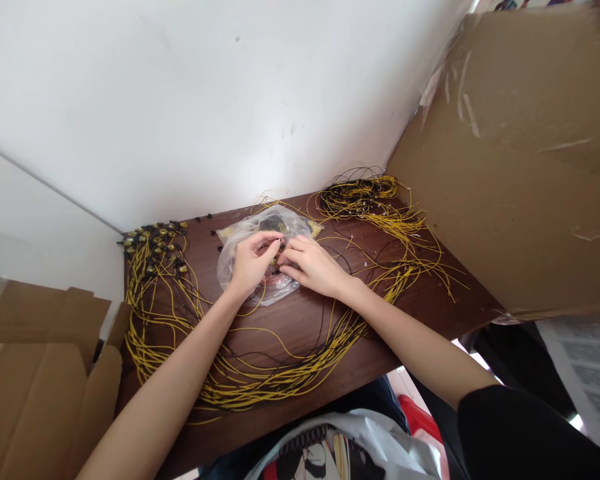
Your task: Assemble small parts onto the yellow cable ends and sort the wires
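Above a clear plastic bag [226, 261] on the brown table, my two hands meet. The thumb and forefinger of my left hand [250, 263] are pinched together, with a small dark piece showing at their tips. My right hand [315, 265] is beside it, its fingers curled in close to the left fingertips; what they hold is mostly hidden. Small dark and yellowish parts show in the bag under the fingers. A long bundle of yellow and black wires [240, 393] curves around the bag, and its left end carries several small yellow-and-black connectors [157, 243].
A coiled heap of yellow and black wires [355, 197] lies at the back right of the table [325, 408]. Cardboard stands on both sides: a large sheet [520, 153] at right, an open box [40, 400] at left. A white wall [205, 100] rises behind. A plastic bag [395, 440] is below the front edge.
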Demonstrator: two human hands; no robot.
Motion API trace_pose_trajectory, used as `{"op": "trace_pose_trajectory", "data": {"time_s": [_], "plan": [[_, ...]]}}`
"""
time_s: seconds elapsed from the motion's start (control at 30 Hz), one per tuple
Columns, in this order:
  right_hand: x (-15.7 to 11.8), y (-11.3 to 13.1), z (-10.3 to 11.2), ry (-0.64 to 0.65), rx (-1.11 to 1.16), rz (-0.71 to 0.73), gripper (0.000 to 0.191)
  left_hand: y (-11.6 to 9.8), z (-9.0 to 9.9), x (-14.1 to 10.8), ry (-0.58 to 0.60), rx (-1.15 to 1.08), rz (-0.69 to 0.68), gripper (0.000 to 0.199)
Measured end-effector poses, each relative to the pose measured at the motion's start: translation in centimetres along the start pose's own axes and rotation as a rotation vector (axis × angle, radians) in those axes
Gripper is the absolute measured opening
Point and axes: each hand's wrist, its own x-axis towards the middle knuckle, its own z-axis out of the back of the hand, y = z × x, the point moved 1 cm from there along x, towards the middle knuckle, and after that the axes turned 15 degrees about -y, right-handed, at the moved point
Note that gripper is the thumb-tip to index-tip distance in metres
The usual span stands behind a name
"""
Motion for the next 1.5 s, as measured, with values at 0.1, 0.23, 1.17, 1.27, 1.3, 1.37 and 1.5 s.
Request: {"op": "trace_pose_trajectory", "data": {"time_s": [0.1, 0.23, 1.17, 1.27, 1.3, 1.37, 1.5], "plan": [[0.4, -0.4, 0.8, -0.136, 0.132, -0.118, 0.008, -0.1, -0.1, 0.0, 0.003, 0.003, -0.017, 0.018], [0.6, -1.1, 1.4, -0.314, 0.207, -0.276, 0.010, -0.4, -0.2, -0.1, 0.025, -0.025, 0.002, 0.017], [0.5, -0.9, 0.9, -0.331, 0.212, -0.290, 0.010, -0.4, -0.2, -0.4, 0.025, -0.053, -0.023, 0.013], [0.5, -0.9, 0.9, -0.336, 0.221, -0.282, 0.010, -0.5, -0.1, -0.3, 0.024, -0.046, -0.037, 0.013], [0.5, -0.9, 0.9, -0.336, 0.224, -0.281, 0.010, -0.6, -0.1, -0.3, 0.023, -0.042, -0.043, 0.013], [0.5, -0.9, 0.9, -0.335, 0.228, -0.280, 0.009, -0.6, -0.1, -0.3, 0.019, -0.040, -0.053, 0.012], [0.4, -1.1, 0.7, -0.336, 0.242, -0.284, 0.008, -0.6, -0.1, -0.3, 0.023, -0.056, -0.065, 0.010]]}}
